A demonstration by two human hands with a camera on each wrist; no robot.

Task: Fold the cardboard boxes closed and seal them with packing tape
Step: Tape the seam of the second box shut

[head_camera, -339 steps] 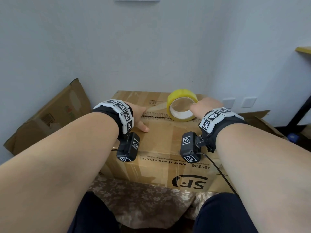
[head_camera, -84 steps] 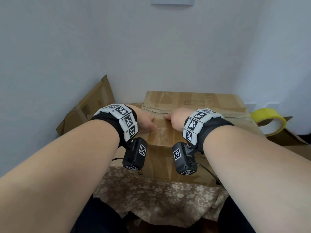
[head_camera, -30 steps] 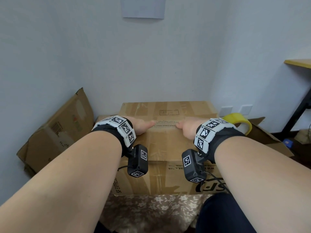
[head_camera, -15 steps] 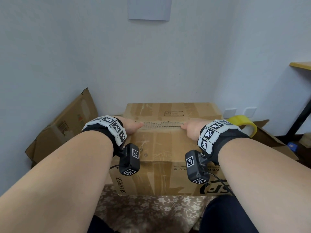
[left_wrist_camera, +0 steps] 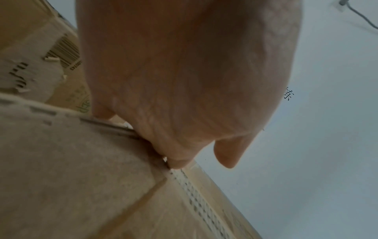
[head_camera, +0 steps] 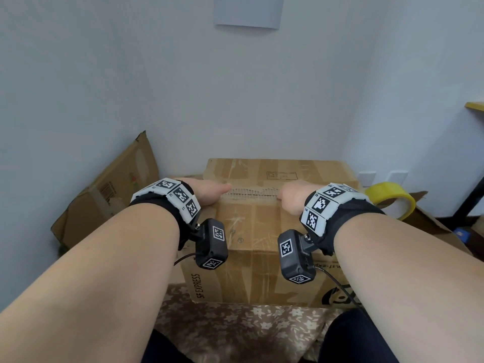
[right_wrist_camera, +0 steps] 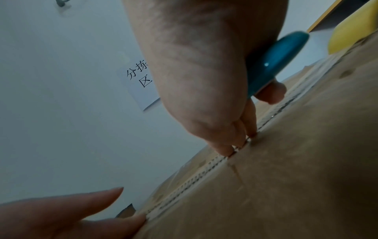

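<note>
two worn brown flaps [head_camera: 251, 218] meet along the box [head_camera: 262, 271] seam.

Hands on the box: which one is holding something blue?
The right hand: a blue object is tucked in its curled grip. The left hand holds nothing, only touching the box.

In the head view the fingers of both hands are hidden behind the wrist bands [head_camera: 167, 197]. The roll of tape [head_camera: 390, 199] is partly covered by the right forearm. In the right wrist view a blue object [right_wrist_camera: 278, 64] is mostly concealed in the right hand [right_wrist_camera: 196, 67]; possibly a cutter. The paper notice [right_wrist_camera: 139, 80] is partly hidden. The box [left_wrist_camera: 61, 186] is blurred in the left wrist view.
</note>
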